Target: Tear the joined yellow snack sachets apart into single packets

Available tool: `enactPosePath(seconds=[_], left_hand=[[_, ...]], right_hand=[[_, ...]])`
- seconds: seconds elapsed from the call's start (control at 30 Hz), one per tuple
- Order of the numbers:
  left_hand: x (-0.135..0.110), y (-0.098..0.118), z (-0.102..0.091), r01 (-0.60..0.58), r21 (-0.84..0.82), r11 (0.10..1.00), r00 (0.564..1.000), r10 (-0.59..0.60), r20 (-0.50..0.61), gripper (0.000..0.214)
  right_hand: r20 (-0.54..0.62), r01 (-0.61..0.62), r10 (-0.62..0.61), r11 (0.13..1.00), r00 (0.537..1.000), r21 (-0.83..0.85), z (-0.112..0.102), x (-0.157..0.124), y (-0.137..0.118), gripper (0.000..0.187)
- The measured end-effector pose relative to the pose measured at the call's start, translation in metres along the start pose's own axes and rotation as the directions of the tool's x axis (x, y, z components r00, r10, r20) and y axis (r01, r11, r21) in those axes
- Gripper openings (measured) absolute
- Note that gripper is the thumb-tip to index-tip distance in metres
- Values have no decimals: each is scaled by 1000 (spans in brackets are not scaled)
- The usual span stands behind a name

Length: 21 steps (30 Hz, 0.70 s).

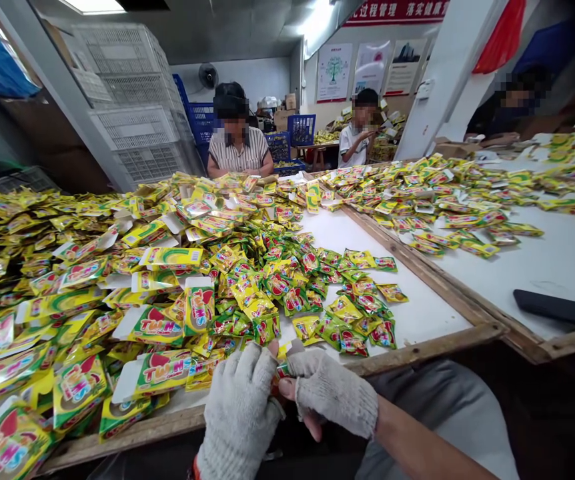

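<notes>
Left hand (242,407) and right hand (335,393), both gloved — fingers pinching one box (282,369) by the white bench's (432,307) near edge. Uncountable packets (292,293) heaped there; three people (240,150) beyond — one fan (208,75) behind.

Gloved left hand (241,410) and right hand (331,388) side by side, both curled inward, right forearm (425,437) bare

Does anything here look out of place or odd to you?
One thing stands out: a dark, flat object lying on the white tabletop at the right, unlike the bright packets and boxes heaped elsewhere. What it is, I can't tell. I see no obvious damage.
</notes>
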State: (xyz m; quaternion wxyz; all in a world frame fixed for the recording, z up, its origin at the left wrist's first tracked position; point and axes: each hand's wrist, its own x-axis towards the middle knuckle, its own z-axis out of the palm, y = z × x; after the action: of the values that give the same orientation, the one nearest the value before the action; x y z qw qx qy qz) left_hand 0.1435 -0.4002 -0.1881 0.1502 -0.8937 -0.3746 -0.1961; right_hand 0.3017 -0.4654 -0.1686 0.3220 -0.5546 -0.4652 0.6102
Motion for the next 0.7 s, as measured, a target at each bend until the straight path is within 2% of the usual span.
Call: enactPosePath(seconds=[0.07,0.1,0.17,0.2,0.23,0.3,0.33,0.37,0.43,0.47,0.5,0.53,0.57,0.63,0.67,0.7], left_hand=[[-1,-3,1,-10,-85,996,1000,12,22,51],[-1,-7,0,-1,-164,986,998,12,69,52],[0,-17,-1,113,-332,936,971,-33,236,57],[2,-21,-3,211,-385,898,939,-76,337,59],[5,-24,-4,311,-412,857,897,-121,426,59],[11,-27,-9,444,-459,770,832,-163,531,58],[16,-27,-12,467,-503,727,816,-135,562,58],[21,-27,-15,479,-550,684,807,-97,582,57],[32,-27,-19,495,-603,625,795,-46,605,58],[37,-28,-20,501,-601,623,796,-60,602,58],[42,-30,-19,499,-584,640,808,-99,581,57],[47,-32,-16,479,-561,675,831,-142,538,55],[51,-33,-12,442,-531,723,859,-170,484,52],[57,-33,-3,329,-440,836,908,-152,390,45],[60,-32,2,261,-374,890,926,-121,358,42],[62,-29,7,196,-298,934,938,-90,334,39]], right_hand=[[7,1,-1,999,1000,-32,1,2,1,39],[-10,1,-1,998,1000,-66,0,3,1,41],[-99,0,-15,989,995,-148,-1,6,4,43],[-177,22,-59,979,982,-201,-2,9,5,44],[-262,63,-137,960,955,-272,-2,11,7,43],[-375,161,-343,884,861,-438,-5,14,8,41],[-387,200,-430,837,816,-509,-8,14,9,40],[-380,222,-476,807,793,-548,-13,12,8,40],[-405,216,-435,849,804,-482,-31,4,7,38],[-471,224,-398,897,787,-382,-44,-3,5,37],[-567,248,-354,934,744,-257,-59,-11,4,35],[-692,307,-305,943,654,-126,-75,-19,2,34],[-814,455,-286,890,505,-31,-91,-26,1,34],[-892,600,-274,800,359,-5,-118,-36,-2,39],[-901,624,-280,781,330,-14,-127,-38,-3,41],[-886,585,-295,811,357,-34,-132,-38,-3,43]])
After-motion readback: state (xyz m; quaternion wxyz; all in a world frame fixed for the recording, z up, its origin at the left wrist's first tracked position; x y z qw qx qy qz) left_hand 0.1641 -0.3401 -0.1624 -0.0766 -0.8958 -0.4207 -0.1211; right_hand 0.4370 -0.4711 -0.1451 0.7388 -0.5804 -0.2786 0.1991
